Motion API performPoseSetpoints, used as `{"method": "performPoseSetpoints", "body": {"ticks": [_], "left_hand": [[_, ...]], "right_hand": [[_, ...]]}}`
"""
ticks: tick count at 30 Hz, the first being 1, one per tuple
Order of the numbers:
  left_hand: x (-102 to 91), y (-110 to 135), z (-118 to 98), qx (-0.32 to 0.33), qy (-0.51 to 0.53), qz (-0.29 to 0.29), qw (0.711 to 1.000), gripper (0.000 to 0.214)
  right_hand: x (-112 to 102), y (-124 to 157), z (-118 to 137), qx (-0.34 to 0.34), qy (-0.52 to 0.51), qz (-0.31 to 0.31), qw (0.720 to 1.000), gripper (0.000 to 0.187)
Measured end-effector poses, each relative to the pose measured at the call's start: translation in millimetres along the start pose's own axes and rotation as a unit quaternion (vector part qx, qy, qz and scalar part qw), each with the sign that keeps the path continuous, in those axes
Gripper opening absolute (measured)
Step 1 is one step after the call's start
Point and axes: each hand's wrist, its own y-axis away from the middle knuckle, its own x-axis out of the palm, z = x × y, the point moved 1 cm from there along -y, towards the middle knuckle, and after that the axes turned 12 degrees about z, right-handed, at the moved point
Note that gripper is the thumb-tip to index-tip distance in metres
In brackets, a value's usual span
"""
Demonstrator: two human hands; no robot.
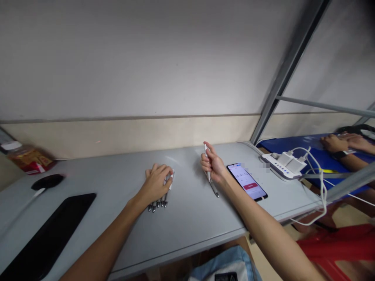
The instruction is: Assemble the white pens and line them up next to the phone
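My right hand (213, 164) is closed around a white and grey ballpoint pen (208, 176), held tilted above the grey table. The thumb is at the pen's upper end and the dark tip points down toward me. Over a row of several similar pens (158, 203) lies my left hand (159, 180), its fingers curled round their upper parts. Silver tips stick out on the near side of that hand, while the rest of those pens is mostly hidden beneath it.
A phone (247, 182) showing a timer lies right of my right hand, near a power strip (283, 166) with white cables. At left are a black mat (52, 234), a black oval object (47, 182) and a bottle (29, 158). Another person's hands (340, 143) rest on a blue table (281, 145).
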Motion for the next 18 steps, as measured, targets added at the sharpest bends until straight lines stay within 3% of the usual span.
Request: {"method": "performPoseSetpoints", "body": {"ticks": [12,15,18], "left_hand": [[-4.2,3.3,-8.5,0.015,0.020,0.014,1.000,0.011],[-3.3,3.5,-10.4,0.017,0.015,0.023,0.999,0.011],[-2.7,3.8,-11.2,0.021,0.014,0.035,0.999,0.013]], "right_hand": [[7.1,1.0,-0.2,0.021,0.044,-0.013,0.999,0.021],[5.4,0.3,-1.7,0.051,0.099,-0.006,0.994,0.024],[1.6,-0.1,-5.1,0.063,0.227,-0.015,0.972,0.020]]}}
